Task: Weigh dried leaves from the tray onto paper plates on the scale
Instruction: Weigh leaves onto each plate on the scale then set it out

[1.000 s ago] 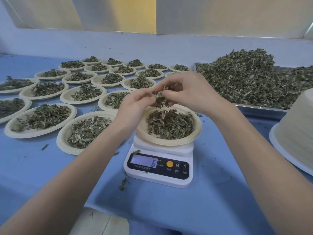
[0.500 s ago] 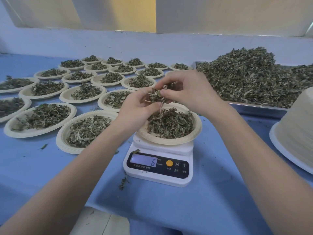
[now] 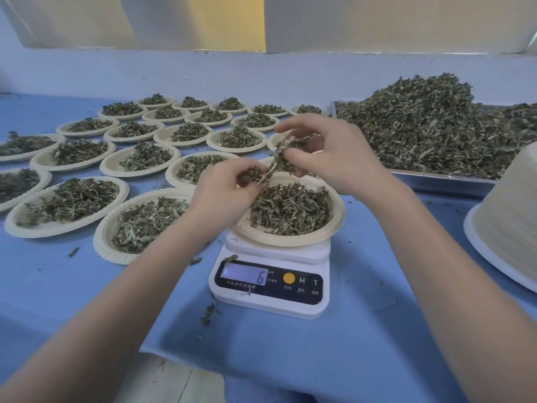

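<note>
Above the scale (image 3: 268, 282), both hands pinch dried leaves (image 3: 277, 162); left hand (image 3: 225, 189), right hand (image 3: 328, 154). Tray (image 3: 444, 181) right of scale, cut off. Blue cloth (image 3: 290, 353) beneath.

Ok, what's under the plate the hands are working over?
The paper plate sits on the white scale, whose display reads 6. The plate covers most of the weighing platform; only its front edge shows. Blue cloth lies beneath.
</note>
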`<state>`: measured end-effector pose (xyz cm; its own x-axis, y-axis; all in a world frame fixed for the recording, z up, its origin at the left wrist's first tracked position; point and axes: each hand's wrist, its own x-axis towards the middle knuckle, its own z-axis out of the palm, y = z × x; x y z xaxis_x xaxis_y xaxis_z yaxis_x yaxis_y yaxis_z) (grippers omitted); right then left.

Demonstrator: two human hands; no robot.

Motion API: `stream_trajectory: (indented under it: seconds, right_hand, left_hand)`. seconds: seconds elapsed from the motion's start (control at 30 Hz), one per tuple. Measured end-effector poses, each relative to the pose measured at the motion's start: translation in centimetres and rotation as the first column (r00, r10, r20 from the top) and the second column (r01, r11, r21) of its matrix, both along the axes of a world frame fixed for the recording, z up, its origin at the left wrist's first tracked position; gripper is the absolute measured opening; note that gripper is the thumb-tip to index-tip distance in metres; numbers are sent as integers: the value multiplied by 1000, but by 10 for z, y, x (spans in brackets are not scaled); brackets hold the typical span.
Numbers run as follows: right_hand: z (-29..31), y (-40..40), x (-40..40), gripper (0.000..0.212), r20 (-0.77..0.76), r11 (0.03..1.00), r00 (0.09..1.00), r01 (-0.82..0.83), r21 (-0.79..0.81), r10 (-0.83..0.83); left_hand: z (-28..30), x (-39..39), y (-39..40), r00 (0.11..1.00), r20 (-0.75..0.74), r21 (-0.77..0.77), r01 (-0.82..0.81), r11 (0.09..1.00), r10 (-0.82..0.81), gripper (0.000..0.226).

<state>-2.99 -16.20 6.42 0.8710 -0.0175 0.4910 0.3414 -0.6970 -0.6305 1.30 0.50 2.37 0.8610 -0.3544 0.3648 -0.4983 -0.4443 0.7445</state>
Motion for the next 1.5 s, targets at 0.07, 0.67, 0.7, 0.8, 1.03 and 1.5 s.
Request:
stream_trajectory:
  seconds: [0.07,0.67,0.7,0.8,1.03,1.5]
  right_hand:
    - [-1,-2,0,30,-12,1000,1000,-12,9,12]
    - [-11,2,-3,36,10,994,995,-97,47,97]
    - [-11,2,-3,37,18,995,996,-87,54,86]
    - [-11,2,-3,39,40,995,997,-66,75,64]
    - [-11,0,-7,27,57,995,998,-19,102,14]
    - [-6,-12,-14,22,65,985,996,44,169,-55]
  left_hand:
    - [0,-2,2,1000,7,14,22,1000,-22,30]
    - [7,-7,-7,990,-55,-312,104,944,-128,23]
    - [5,-5,-7,992,-60,-316,84,945,-108,18]
    - [0,-5,-7,997,-52,-316,45,948,-65,27]
    - [-2,-1,-4,999,-28,-228,14,974,-21,15]
    - [0,-7,9,989,-43,-136,133,982,-140,41]
